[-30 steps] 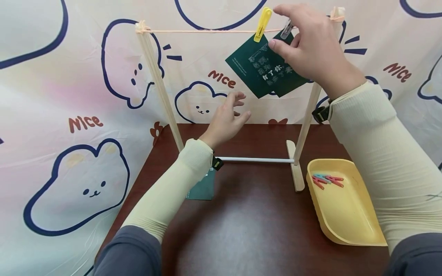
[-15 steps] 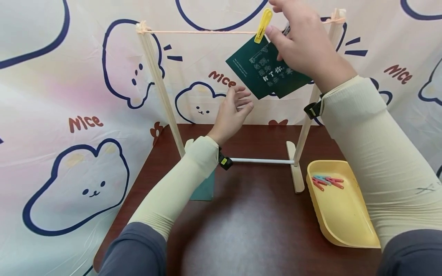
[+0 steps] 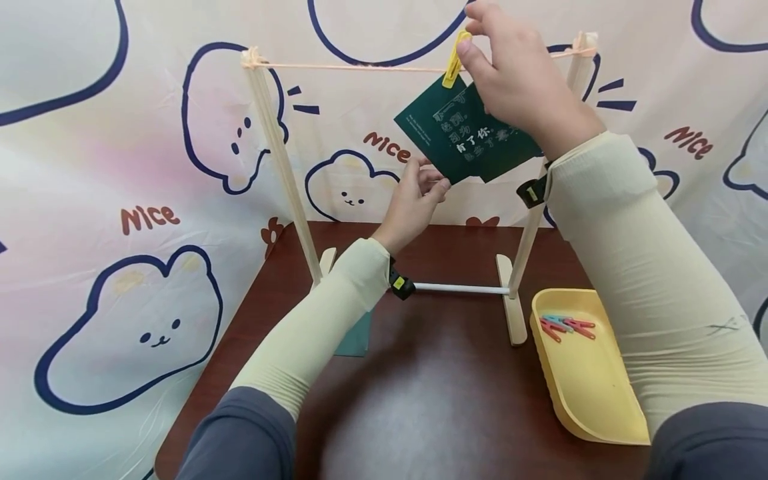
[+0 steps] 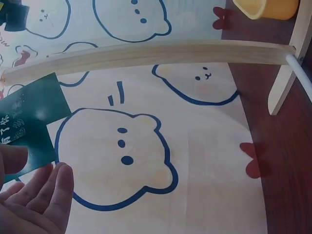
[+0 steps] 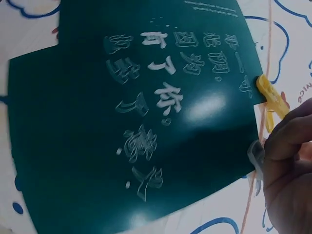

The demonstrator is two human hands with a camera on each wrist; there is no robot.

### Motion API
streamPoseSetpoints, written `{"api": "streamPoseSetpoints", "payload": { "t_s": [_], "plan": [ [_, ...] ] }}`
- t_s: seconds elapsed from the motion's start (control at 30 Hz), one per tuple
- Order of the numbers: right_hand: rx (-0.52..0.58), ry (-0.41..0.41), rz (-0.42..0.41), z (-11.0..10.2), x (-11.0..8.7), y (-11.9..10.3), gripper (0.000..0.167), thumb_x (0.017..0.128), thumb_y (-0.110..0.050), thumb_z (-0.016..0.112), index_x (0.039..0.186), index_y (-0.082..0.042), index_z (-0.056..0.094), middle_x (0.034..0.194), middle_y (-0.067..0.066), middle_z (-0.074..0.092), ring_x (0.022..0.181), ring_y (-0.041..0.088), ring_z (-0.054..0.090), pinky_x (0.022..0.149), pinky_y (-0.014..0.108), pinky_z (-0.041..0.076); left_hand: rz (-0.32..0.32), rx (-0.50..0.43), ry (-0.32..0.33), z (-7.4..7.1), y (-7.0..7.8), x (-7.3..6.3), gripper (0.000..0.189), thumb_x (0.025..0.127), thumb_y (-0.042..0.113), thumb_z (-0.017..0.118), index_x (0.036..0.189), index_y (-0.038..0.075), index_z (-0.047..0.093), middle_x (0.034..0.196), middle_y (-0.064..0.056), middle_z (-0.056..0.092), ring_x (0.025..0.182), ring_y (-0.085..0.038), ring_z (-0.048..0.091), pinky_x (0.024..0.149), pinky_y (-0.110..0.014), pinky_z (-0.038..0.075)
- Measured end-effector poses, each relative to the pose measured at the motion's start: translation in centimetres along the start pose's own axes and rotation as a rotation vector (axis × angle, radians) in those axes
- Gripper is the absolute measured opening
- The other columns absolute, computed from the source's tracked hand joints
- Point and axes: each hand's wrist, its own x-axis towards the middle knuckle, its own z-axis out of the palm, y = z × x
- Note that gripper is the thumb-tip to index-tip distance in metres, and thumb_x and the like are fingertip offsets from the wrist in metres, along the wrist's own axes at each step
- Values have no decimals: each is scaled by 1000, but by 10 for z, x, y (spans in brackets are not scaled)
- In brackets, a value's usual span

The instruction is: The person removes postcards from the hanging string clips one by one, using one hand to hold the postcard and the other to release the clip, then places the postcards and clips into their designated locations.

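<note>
Two dark green cards with pale lettering, a left card and a right card, hang overlapping from a cord. A yellow clothespin clips the left card. My right hand pinches its upper end between thumb and fingers. Below that hand, a clear grey clothespin sits on the right card's edge; in the head view the hand hides it. My left hand is at the lowest corner of the left card, thumb in front and loosely bent fingers beyond; contact is unclear.
A wooden frame, with a left post and right post, carries the cord. A white bar joins its feet. A yellow tray with several small clothespins stands right. Another green card lies partly under my left forearm.
My right hand has moved left from the clear grey clothespin to the yellow one. My left hand has moved right to the cards' lower corner. The hanging cards have barely shifted.
</note>
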Motion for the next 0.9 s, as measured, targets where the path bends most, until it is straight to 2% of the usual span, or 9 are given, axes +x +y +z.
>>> {"api": "streamPoseSetpoints", "payload": {
  "t_s": [0.1,0.17,0.27,0.4,0.47,0.67,0.77,0.9],
  "plan": [
    [17,-6,15,2,3,-3,54,104,-42,30,155,-28,22,155,-9,32,106,16,57,84,18,48,-4,2,16,2,0,0,46,98,17,58,138,17,36,108,-5,67,95,-14,64,85,-24,51],
    [24,-10,25,3,5,-3,54,104,-44,30,155,-27,22,154,-8,34,89,18,58,74,20,50,2,-5,22,3,0,0,47,98,16,58,139,17,35,106,-7,68,92,-15,64,83,-24,52],
    [33,0,24,5,7,-3,54,104,-43,30,155,-23,24,152,-4,38,103,18,58,86,18,47,21,-11,29,4,1,-1,46,97,14,58,138,16,37,103,-8,69,91,-18,65,81,-25,53],
    [42,26,19,8,7,-1,53,105,-41,30,153,-19,31,150,-2,41,130,17,43,104,25,33,43,-12,30,4,1,-1,44,97,12,58,137,17,40,103,-5,68,91,-21,66,79,-26,53],
    [44,35,19,9,7,0,51,105,-41,30,151,-18,36,148,0,44,131,17,42,106,25,30,49,-13,28,4,1,-2,44,97,11,57,138,17,41,106,-5,67,92,-23,66,79,-26,54],
    [45,36,-4,10,8,-1,49,106,-38,28,144,-14,47,130,7,55,116,19,48,104,23,33,64,11,37,3,12,-6,46,98,4,55,141,12,41,113,-10,64,95,-29,65,79,-28,54],
    [57,36,-1,10,8,-1,48,106,-37,28,144,-14,46,132,7,53,115,18,47,104,21,33,67,26,42,1,16,-6,49,98,3,55,143,15,40,114,-10,64,94,-29,65,79,-29,54],
    [99,78,5,10,5,-3,46,105,-36,31,143,-16,46,136,3,51,121,15,45,106,20,29,89,40,46,-2,9,0,51,98,7,57,143,22,40,115,-5,63,92,-23,65,79,-27,54]
  ]
}}
